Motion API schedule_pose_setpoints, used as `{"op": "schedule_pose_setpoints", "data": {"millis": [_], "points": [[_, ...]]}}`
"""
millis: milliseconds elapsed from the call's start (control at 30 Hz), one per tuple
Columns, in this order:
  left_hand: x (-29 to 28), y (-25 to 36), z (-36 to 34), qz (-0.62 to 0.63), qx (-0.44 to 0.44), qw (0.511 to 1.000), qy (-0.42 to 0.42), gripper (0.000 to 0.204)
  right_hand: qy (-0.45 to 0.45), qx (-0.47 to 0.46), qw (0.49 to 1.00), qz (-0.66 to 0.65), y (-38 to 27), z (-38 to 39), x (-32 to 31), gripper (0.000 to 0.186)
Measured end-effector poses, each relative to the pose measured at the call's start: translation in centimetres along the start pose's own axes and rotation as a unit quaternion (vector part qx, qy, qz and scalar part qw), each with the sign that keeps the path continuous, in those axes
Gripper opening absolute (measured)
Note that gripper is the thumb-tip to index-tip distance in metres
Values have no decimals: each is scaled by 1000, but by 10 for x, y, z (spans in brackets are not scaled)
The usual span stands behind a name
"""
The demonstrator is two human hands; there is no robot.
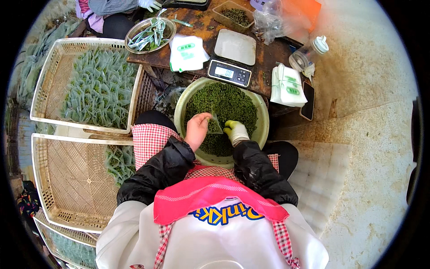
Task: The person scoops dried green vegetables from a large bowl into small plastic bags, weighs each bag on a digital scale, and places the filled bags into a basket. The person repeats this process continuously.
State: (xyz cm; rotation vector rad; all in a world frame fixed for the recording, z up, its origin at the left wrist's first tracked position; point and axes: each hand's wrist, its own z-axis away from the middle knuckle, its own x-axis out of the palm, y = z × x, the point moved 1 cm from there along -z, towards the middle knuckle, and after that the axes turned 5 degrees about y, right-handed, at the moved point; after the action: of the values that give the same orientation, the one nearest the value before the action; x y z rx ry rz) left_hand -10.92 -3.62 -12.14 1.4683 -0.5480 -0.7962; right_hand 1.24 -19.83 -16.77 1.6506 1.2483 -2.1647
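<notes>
While held over basin (264, 117), small bag (215, 127) sits between both hands.

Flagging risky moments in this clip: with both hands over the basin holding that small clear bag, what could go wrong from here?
1. The small clear bag is pinched between the bare left hand and gloved right hand; green pellets could miss its narrow mouth.
2. The basin rests on the lap, so it might tip.
3. The scale sits near the table edge, close enough to be knocked.
</notes>
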Motion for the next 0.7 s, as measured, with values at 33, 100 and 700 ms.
{"op": "schedule_pose_setpoints", "data": {"millis": [33,100,700], "points": [[3,0,1,18,-5,1000,-3,23,-12,112,983,-144,-6,0,-9,22],[7,-3,1,42,-42,998,-14,23,7,256,903,-345,-30,1,-38,18],[5,16,9,163,-182,968,-50,26,89,-11,961,-263,-89,3,-99,39]]}}
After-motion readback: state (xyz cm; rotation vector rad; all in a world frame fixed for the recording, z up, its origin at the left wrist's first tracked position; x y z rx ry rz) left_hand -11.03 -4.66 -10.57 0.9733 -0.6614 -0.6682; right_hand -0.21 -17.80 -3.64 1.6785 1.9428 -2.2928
